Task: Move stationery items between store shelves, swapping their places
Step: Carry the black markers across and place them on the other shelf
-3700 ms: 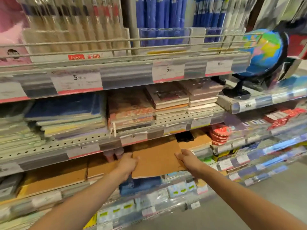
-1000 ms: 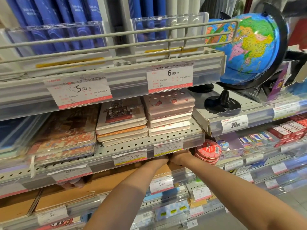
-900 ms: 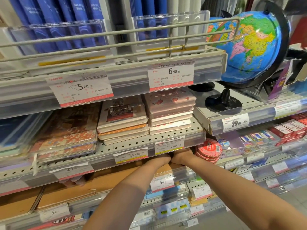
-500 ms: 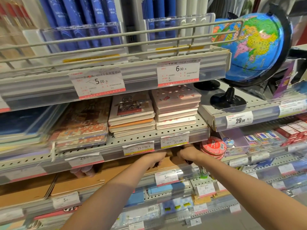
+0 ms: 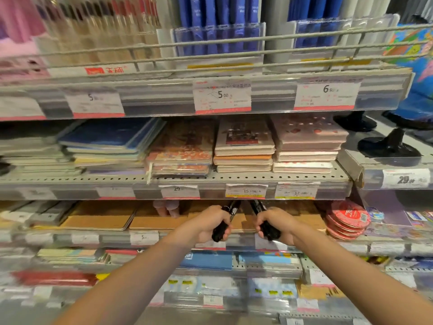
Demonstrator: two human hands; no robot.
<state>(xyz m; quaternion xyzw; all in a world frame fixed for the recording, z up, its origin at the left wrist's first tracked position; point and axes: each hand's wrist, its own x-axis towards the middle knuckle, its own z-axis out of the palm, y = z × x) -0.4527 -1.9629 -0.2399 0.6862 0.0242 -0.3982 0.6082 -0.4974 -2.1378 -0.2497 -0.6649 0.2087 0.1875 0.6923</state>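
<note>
The left hand (image 5: 212, 225) and the right hand (image 5: 274, 222) each grip a bundle of slim black pens (image 5: 230, 212), held side by side before flat brown kraft-paper notebooks (image 5: 98, 219) under a grey perforated metal shelf (image 5: 234, 178).

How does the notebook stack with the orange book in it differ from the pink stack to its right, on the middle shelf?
The orange-banded stack has a cream top cover with a dark picture; the pink stack has a pink cover with small red shapes. The first shows one orange book among cream ones; the second is pink and white throughout. The pink stack looks slightly wider. Both lie flat, side by side on the perforated shelf.
</note>
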